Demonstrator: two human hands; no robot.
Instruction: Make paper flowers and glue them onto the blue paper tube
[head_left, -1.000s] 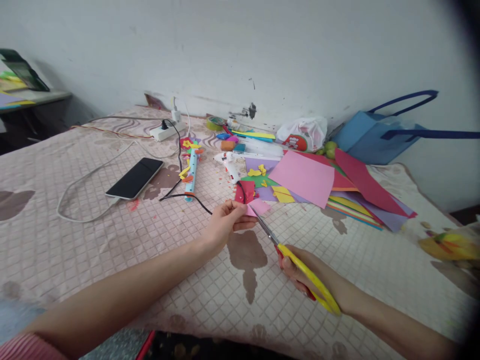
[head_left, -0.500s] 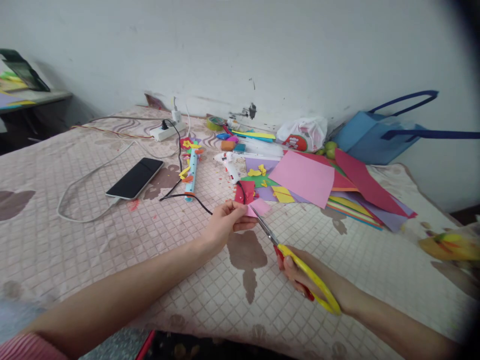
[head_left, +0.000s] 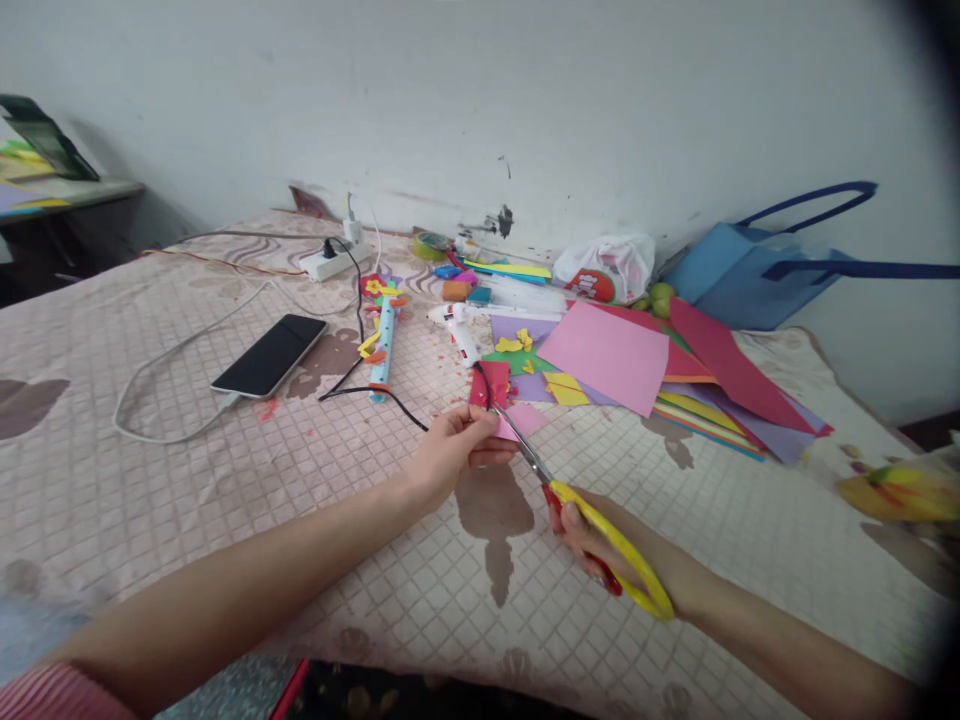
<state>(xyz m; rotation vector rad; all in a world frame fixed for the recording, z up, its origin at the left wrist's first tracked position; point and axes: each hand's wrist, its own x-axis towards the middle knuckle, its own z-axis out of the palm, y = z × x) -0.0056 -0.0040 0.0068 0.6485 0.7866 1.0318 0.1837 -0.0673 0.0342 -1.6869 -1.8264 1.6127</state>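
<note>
A small piece of pink paper (head_left: pixel 527 417) is pinched between the thumb and fingers of my left hand (head_left: pixel 457 445). My right hand (head_left: pixel 589 530) is closed round a pair of scissors (head_left: pixel 534 460) with yellow and red handles. The scissor blades lie across the pink piece, their tips near my left thumb. Just behind it rests a red paper piece (head_left: pixel 489 382) with small scraps, crossed by a black cord. Beyond that lies a white glue gun (head_left: pixel 459 335). To its left stands a light-blue decorated strip (head_left: pixel 384 345) with yellow and orange bits.
A phone (head_left: pixel 270 356) on a white cable lies at left, near a power strip (head_left: pixel 337 262). Coloured sheets, topped by a pink sheet (head_left: pixel 607 355), spread at right. Behind them are a white plastic bag (head_left: pixel 606 268) and a blue bag (head_left: pixel 750 275) against the wall.
The scissors and my right hand have moved slightly left and up, the blades reaching further across the pink paper. My left hand has shifted very slightly.
</note>
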